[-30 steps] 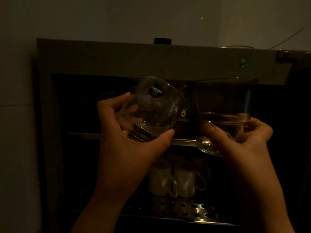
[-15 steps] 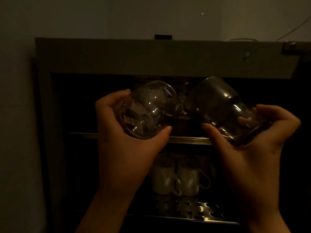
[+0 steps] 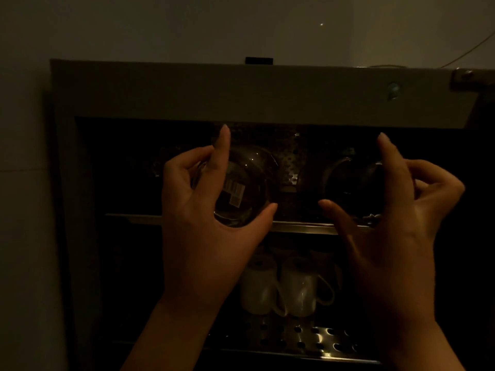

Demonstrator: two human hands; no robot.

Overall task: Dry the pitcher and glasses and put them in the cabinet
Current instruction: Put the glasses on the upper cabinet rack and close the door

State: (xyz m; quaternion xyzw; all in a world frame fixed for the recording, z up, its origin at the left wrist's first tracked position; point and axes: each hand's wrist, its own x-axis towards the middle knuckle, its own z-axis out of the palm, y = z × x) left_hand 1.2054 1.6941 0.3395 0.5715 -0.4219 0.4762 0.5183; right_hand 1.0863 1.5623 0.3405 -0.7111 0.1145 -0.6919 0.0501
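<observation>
Two clear drinking glasses are tipped with their bases toward me, inside the dark cabinet [image 3: 241, 95] at the level of its upper shelf rail [image 3: 300, 226]. The left glass [image 3: 246, 188] carries a barcode sticker on its base. My left hand [image 3: 203, 236] wraps it, thumb under its lower right edge, fingers on its left side, index finger pointing up. The right glass [image 3: 351, 188] is very dark and hard to make out. My right hand [image 3: 396, 231] cups it, thumb at its lower left, fingers on its right. No pitcher is in view.
Two white mugs [image 3: 258, 287] [image 3: 301, 290] stand upside down on the perforated metal lower shelf [image 3: 294, 336], below and between my hands. The cabinet's pale top panel hangs just above my fingertips. A wall is on the left. The light is very dim.
Both hands have turned the glasses from upright to base toward me and pushed them forward and apart, into the cabinet's upper level. My fingers have loosened and spread.
</observation>
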